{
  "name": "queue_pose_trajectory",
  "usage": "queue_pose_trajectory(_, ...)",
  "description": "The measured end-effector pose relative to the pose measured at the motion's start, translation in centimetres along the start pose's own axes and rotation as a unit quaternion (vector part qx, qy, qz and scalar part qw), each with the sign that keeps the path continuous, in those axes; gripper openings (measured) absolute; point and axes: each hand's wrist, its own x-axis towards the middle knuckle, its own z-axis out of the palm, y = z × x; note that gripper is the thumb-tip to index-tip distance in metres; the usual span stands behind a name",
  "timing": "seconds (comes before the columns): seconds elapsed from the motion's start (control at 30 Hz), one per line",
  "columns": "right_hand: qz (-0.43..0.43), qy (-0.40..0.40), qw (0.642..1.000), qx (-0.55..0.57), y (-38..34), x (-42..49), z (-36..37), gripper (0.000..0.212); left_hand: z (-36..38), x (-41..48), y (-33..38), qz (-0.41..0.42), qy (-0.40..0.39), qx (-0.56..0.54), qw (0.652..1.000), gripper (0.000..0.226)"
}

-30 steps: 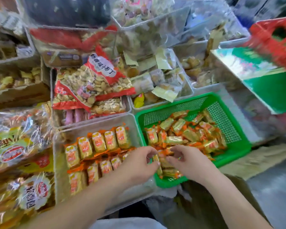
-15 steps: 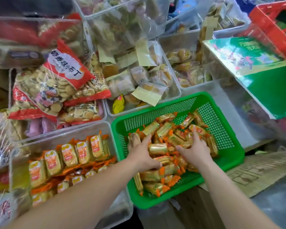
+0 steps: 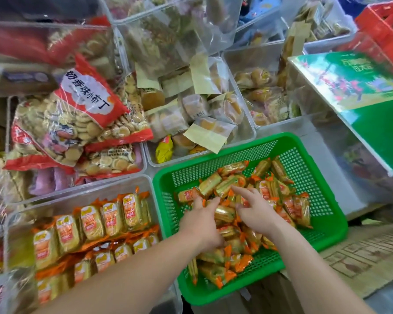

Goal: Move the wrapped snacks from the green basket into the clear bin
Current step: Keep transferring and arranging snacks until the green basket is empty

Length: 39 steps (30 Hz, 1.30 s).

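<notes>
The green basket (image 3: 325, 225) sits at centre right, holding a loose pile of yellow-and-orange wrapped snacks (image 3: 279, 191). Both my hands are inside it, resting on the pile. My left hand (image 3: 202, 219) lies palm down with its fingers curled among the wrappers. Beside it, my right hand (image 3: 256, 210) has its fingers spread over the snacks. Whether either hand grips a snack is hidden by the hands themselves. To the left stands the clear bin (image 3: 82, 193), with rows of the same snacks (image 3: 89, 223) lined up upright inside.
Clear bins of bagged biscuits (image 3: 77, 116) and wrapped cakes (image 3: 200, 109) crowd the back. A green box (image 3: 359, 91) leans at the right, under a red crate (image 3: 386, 26). Cardboard (image 3: 359, 261) lies at the lower right.
A second ago both hands were at the basket's near corner by the bin; they have moved up into the middle of the pile. The camera view has shifted left to right.
</notes>
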Motion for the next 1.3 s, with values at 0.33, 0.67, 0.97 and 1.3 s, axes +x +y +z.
queue_pose_trajectory(0.33,0.005,-0.065,0.973,0.22,-2.2,-4.2,-1.6,0.052,0.3,-0.4,-1.3,-0.023,0.099,-0.418,0.903,0.095)
queue_pose_trajectory(0.67,-0.012,-0.062,0.949,0.308,-2.9,-5.8,0.1,0.049,-0.5,-2.8,-0.6,0.059,0.006,-0.498,0.865,0.125)
queue_pose_trajectory(0.97,-0.009,0.008,0.933,0.36,-3.7,-7.5,1.7,0.043,-0.2,-3.7,0.2,0.11,0.16,-0.416,0.888,0.08)
queue_pose_trajectory(1.3,0.019,0.216,0.963,0.16,-3.9,-5.9,0.8,0.031,-2.5,-6.6,-2.3,0.101,0.17,-0.525,0.828,0.048)
